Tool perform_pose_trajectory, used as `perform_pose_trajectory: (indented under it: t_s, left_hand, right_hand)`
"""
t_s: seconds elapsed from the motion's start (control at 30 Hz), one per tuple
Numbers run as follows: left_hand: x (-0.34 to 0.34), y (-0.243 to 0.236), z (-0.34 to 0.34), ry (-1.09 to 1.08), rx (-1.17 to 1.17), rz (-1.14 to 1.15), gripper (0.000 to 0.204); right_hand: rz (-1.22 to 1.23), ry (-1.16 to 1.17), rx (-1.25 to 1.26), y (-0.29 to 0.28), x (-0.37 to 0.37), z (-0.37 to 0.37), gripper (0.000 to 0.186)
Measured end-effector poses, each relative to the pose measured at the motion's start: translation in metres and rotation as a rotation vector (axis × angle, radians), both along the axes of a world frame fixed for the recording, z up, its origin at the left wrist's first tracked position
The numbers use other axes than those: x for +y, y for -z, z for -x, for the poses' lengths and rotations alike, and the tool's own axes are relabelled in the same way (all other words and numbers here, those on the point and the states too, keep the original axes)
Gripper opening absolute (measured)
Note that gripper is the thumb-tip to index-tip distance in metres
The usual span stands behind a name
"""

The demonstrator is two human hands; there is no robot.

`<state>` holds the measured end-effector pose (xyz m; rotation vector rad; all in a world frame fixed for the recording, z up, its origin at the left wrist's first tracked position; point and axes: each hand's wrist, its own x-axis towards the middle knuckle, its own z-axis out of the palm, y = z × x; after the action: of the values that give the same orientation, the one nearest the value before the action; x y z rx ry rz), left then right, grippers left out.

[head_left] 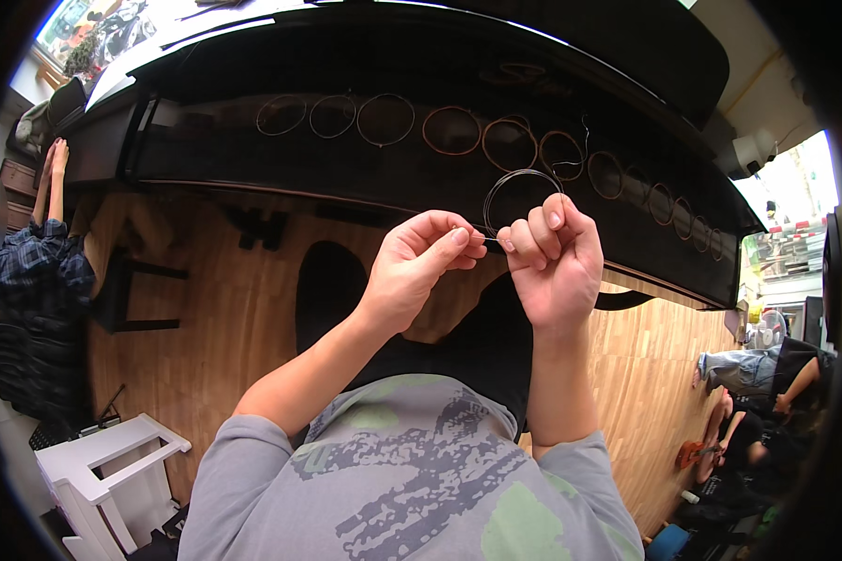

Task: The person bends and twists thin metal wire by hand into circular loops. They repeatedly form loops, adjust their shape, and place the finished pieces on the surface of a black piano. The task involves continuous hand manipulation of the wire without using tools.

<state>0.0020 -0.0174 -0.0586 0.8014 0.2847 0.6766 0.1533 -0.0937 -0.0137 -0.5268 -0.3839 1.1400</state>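
Observation:
A thin, dark wire coil [489, 192] hangs in front of me, over the edge of a long glossy black surface [253, 166]. My right hand [559, 266] is closed on the coil, its fingers curled in at the coil's lower side. To its left, my left hand [412, 266] pinches a short stretch of the wire between thumb and forefinger, close to the right fingertips. Behind both hands, several more coils lie in a row on the black surface: silver coils [357, 120] at the left, copper-coloured coils [423, 129] from the middle to the right.
One loose wire end [586, 140] sticks up from a copper coil. At the far left a person in a plaid shirt [37, 271] rests their hands on the black furniture. A white stool-like piece [112, 458] stands lower left; people [748, 374] are at the right.

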Motion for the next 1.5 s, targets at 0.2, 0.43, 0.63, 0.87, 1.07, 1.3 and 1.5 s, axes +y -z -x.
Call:
perform_pose_trajectory:
  t_s: [0.2, 0.43, 0.63, 0.87, 1.07, 1.3, 1.5]
  left_hand:
    - [-0.001, -0.004, -0.004, -0.065, -0.043, -0.037, 0.008]
    - [-0.005, -0.003, -0.009, -0.020, -0.088, -0.075, 0.005]
    - [0.003, -0.006, -0.004, 0.112, -0.036, -0.113, 0.008]
    - [0.029, -0.017, -0.006, 0.264, -0.030, -0.165, 0.017]
    - [0.026, -0.009, -0.014, 0.334, -0.171, 0.008, 0.014]
    - [0.021, -0.006, -0.019, 0.201, -0.223, 0.097, 0.013]
    - [0.014, -0.016, -0.019, -0.030, -0.049, -0.027, 0.014]
  right_hand:
    - [0.009, 0.016, 0.026, -0.003, -0.002, 0.003, 0.024]
    - [0.055, 0.007, 0.024, 0.000, -0.004, 0.006, 0.023]
    - [0.072, 0.011, -0.048, 0.002, -0.007, 0.006, 0.023]
    - [0.138, -0.051, -0.073, -0.003, -0.011, 0.002, 0.023]
    - [0.101, -0.099, -0.097, -0.004, -0.012, -0.001, 0.024]
    - [0.199, 0.074, -0.395, 0.000, -0.016, 0.003, 0.023]
    - [0.220, 0.089, -0.591, 0.012, -0.029, 0.005, 0.013]
